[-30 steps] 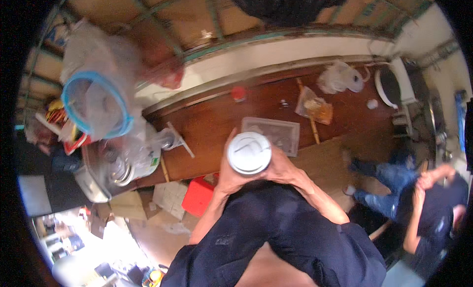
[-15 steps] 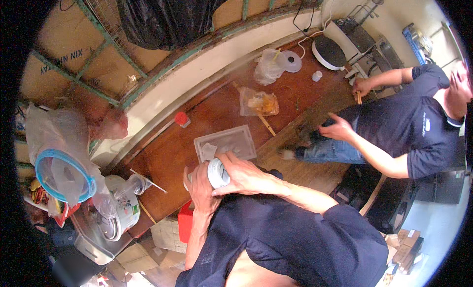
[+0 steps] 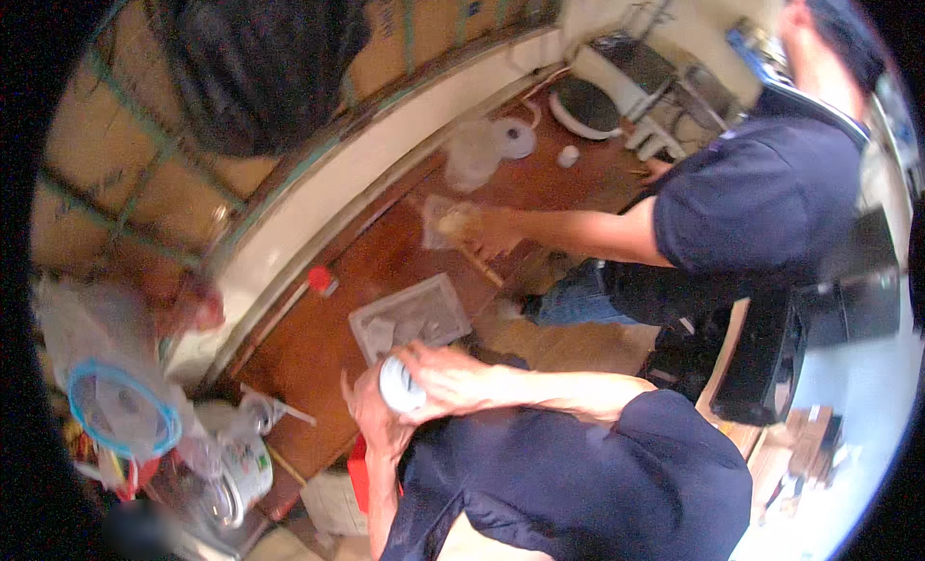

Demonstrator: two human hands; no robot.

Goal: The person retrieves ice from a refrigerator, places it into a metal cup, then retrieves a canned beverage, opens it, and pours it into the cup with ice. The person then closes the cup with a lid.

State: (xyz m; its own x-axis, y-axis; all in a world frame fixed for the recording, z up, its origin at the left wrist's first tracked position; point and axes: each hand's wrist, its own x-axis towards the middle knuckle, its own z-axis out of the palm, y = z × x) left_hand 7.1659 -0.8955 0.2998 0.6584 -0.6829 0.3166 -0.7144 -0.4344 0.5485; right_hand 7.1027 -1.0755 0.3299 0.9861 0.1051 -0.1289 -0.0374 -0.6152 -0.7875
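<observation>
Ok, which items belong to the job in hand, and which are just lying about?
In use:
- white container, held by left hand and right hand
- perhaps tray, just beyond

Apparently lying about:
- red-capped jar
- plastic bag
- pot

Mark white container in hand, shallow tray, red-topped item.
White container [image 3: 401,386], head view: its white end.
Shallow tray [image 3: 399,297], head view: its far rim.
Red-topped item [image 3: 320,277], head view: its red top.

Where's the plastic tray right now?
In the head view, the plastic tray lies slightly left of centre on the brown table, just beyond the left hand and right hand, with the red cap to its upper left.
</observation>
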